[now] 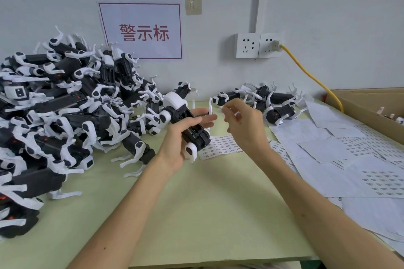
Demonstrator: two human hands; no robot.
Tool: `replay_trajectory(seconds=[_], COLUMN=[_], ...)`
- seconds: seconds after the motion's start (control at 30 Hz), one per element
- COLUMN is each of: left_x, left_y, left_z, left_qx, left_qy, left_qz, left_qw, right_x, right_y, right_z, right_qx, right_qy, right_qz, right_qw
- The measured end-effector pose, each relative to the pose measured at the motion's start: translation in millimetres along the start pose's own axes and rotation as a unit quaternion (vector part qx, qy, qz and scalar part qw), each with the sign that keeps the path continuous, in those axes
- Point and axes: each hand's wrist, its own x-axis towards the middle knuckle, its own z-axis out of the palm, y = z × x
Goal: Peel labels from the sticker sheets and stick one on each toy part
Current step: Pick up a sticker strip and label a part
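Between toy heap (65, 116) and strewn sticker sheets (349, 159), left hand (175, 148) clamps a toy part (181, 113); right hand (244, 129), grip unclear.

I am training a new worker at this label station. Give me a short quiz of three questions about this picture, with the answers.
1. True or false: the left hand holds a black-and-white plastic toy dog.
2. The big heap of toy dogs on the pale green table lies: A) on the person's left; B) on the person's right; C) at the near edge.
3. Fill in: the yellow cable is plugged into the ___ of the two white wall sockets.
Key: 1 true; 2 A; 3 right.
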Motion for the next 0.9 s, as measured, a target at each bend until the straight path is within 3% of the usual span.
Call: replay_trajectory(seconds=[0.17, 0.4, 0.63, 0.73, 0.8, 0.9], left_x=[0, 2, 0, 0, 0, 0], left_y=[-3, -1, 0, -1, -3, -5], left_z=[0, -1, 1, 1, 1, 2], left_qx=[-0.059, -0.102, -0.100, -0.083, -0.058, -0.018], left_qy=[-0.014, -0.017, -0.019, -0.008, 0.000, -0.009], left_qz=[-0.027, -0.012, -0.002, 0.009, 0.026, 0.054], left_qw=[0.998, 0.995, 0.995, 0.996, 0.998, 0.998], right_x=[0, 0, 0, -1, 0, 1], right_y=[0, 0, -1, -5, -8, -11], right_z=[0, 0, 2, 1, -1, -3], right_qx=[-0.042, -0.039, -0.022, 0.070, 0.181, 0.356], right_qy=[-0.010, -0.024, -0.039, -0.064, -0.133, -0.222], right_qz=[-0.066, -0.094, -0.042, 0.068, 0.185, 0.316], right_qw=[0.997, 0.995, 0.998, 0.993, 0.957, 0.851])
